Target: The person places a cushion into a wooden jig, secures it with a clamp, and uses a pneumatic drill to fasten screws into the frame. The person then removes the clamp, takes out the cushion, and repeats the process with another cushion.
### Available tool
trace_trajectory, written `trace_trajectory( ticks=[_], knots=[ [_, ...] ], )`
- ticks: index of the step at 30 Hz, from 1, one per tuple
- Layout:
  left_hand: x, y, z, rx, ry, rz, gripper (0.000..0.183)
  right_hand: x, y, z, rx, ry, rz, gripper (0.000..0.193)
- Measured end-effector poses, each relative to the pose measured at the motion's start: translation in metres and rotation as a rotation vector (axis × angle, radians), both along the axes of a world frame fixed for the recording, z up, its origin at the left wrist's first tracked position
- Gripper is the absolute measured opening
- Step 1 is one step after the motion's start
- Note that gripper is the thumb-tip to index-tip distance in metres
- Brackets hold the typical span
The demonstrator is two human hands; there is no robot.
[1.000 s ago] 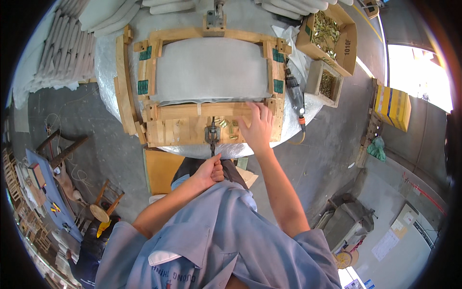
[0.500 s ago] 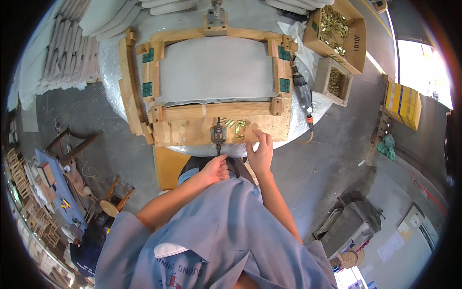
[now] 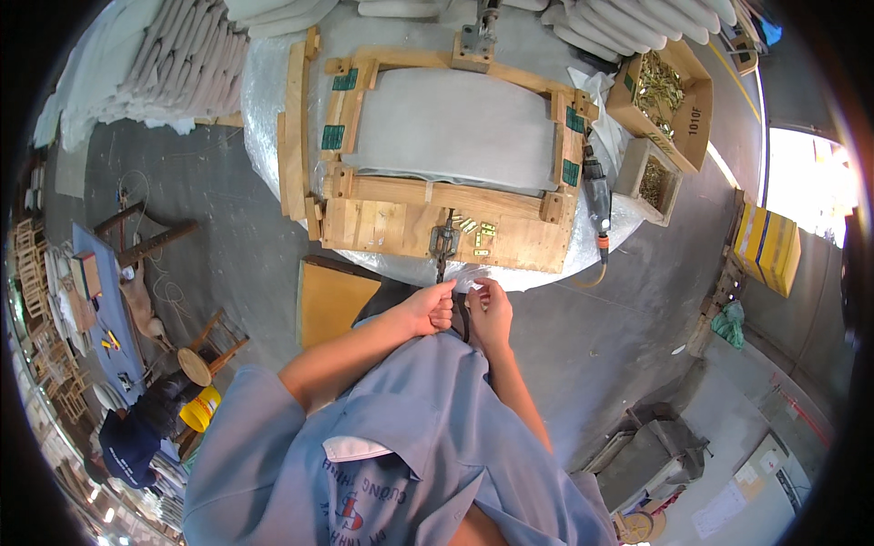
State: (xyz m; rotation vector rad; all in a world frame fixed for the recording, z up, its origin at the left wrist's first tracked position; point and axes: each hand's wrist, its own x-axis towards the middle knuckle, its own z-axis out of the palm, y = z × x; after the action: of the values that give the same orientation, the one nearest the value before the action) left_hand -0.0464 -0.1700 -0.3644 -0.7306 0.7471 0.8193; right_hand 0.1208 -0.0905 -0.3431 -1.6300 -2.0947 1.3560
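Note:
My left hand (image 3: pixel 431 308) is closed in a fist just below a dark metal clamp (image 3: pixel 443 241) at the front of a wooden jig (image 3: pixel 364 221). Whatever it holds is hidden by the fingers. Close beside it on the right, my right hand (image 3: pixel 492 312) has its thumb and fingertips pinched together, and what lies between them is too small to make out. Several small brass-coloured metal pieces (image 3: pixel 482 240) lie on the jig's front board, right of the clamp. A pale grey padded panel (image 3: pixel 455 118) sits inside the jig's frame.
A power screwdriver (image 3: pixel 596 191) with an orange-collared hose lies right of the jig. Beyond it stand a cardboard box (image 3: pixel 696 114) and a wooden box (image 3: pixel 667 196) of metal parts. Stacked pale panels (image 3: pixel 173 73) rise at the far left. A wooden stool (image 3: pixel 194 366) stands left.
My right hand has drawn back from beside the brass pieces toward my body, and its fingers have closed. My left hand stays closed below the clamp. The whole view has shifted and tilted.

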Motion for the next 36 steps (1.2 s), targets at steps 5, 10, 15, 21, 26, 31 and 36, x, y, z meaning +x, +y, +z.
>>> trace_trajectory(
  ticks=[5, 10, 15, 21, 26, 31, 36],
  knots=[
    [0.009, 0.001, 0.005, -0.004, -0.027, 0.167, 0.051, 0.013, -0.029, -0.013, -0.137, 0.006, 0.036, 0.029],
    [-0.024, 0.054, 0.028, -0.214, -0.209, 0.534, 0.039, -0.001, -0.019, 0.011, -0.138, 0.022, 0.027, 0.030],
    [-0.023, 0.058, 0.047, -0.219, -0.061, 0.568, 0.045, -0.035, 0.002, 0.046, -0.084, 0.267, -0.227, 0.028],
    [-0.037, 0.043, 0.091, -0.102, -0.034, 0.536, 0.064, -0.113, 0.020, 0.089, 0.235, 0.447, -0.030, 0.030],
    [-0.037, 0.005, 0.082, 0.309, 0.035, 0.582, 0.050, -0.159, 0.014, 0.075, 0.397, 0.237, 0.318, 0.024],
    [-0.034, -0.005, 0.088, 0.225, 0.012, 0.644, 0.055, -0.159, 0.012, 0.058, 0.472, 0.161, 0.450, 0.019],
    [-0.060, 0.009, 0.095, 0.143, 0.150, 0.379, 0.060, -0.207, 0.073, 0.029, 0.593, 0.159, 0.283, 0.015]
  ],
)
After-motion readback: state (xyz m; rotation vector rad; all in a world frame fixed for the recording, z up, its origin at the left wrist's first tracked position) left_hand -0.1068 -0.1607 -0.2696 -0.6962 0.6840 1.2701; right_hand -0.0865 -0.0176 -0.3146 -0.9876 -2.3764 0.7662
